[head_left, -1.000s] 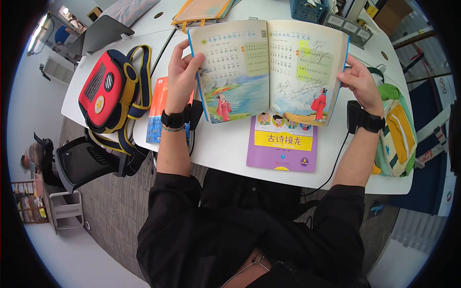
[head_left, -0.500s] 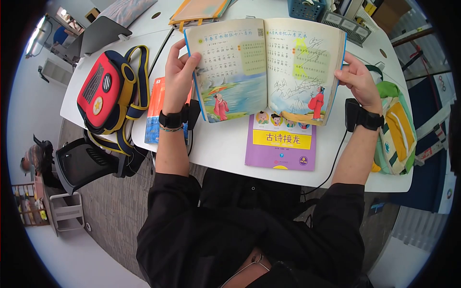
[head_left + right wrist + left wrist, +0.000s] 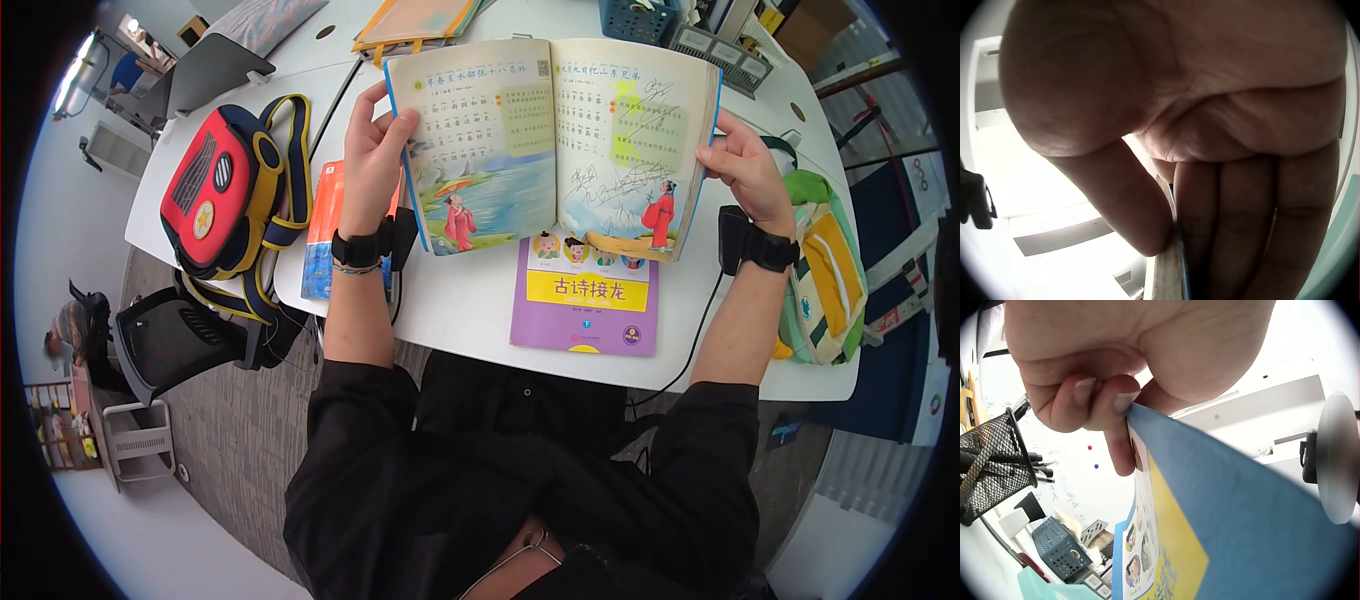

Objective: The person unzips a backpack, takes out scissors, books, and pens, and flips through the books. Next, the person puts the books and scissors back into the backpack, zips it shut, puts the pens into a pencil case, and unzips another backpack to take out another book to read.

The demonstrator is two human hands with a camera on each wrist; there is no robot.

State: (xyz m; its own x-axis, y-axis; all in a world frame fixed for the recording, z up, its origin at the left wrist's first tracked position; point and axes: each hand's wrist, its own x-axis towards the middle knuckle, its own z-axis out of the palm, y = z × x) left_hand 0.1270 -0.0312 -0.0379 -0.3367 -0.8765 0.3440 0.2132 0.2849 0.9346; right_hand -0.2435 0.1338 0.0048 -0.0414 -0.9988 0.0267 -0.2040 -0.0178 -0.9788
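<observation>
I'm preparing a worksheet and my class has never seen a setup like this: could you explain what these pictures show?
There is no robot here, just a person using bare hands. One picture looks down from a camera on the head; the other two come from cameras strapped to each wrist, looking closely at each hand. The left hand and right hand hold an open illustrated poetry book by its outer edges. On the white table lie a purple book, partly hidden by the open one, and an orange-and-blue book. A red backpack is at the left, a green-and-yellow bag at the right.
</observation>
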